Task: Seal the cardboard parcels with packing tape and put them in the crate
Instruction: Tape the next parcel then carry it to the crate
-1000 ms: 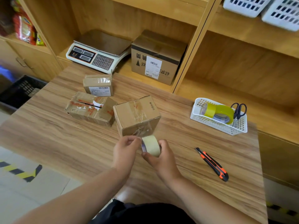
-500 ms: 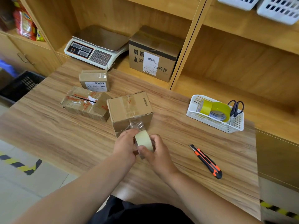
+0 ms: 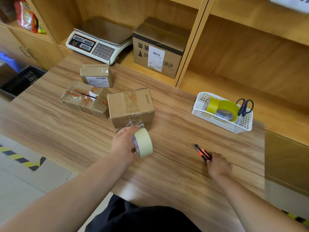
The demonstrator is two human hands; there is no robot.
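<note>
Three cardboard parcels lie on the wooden table (image 3: 167, 173): a square one (image 3: 130, 108) in the middle, a flat one with red tape (image 3: 83, 99) to its left, and a small labelled one (image 3: 96, 75) behind. My left hand (image 3: 123, 144) grips a pale roll of packing tape (image 3: 143, 142) against the front of the square parcel, where a clear strip runs from the roll onto the box. My right hand (image 3: 217, 164) closes on the handle end of an orange and black utility knife (image 3: 201, 151) lying on the table. A black crate (image 3: 23, 79) stands on the floor at the far left.
A white basket (image 3: 222, 123) at the right holds yellow tape rolls and scissors. On the shelf behind stand a weighing scale (image 3: 98, 44) and a larger labelled carton (image 3: 158, 49). Snack packets sit on the upper left shelf.
My right hand has let go of the tape roll and moved right to the utility knife. My left hand now holds the roll alone, against the square parcel's front.
</note>
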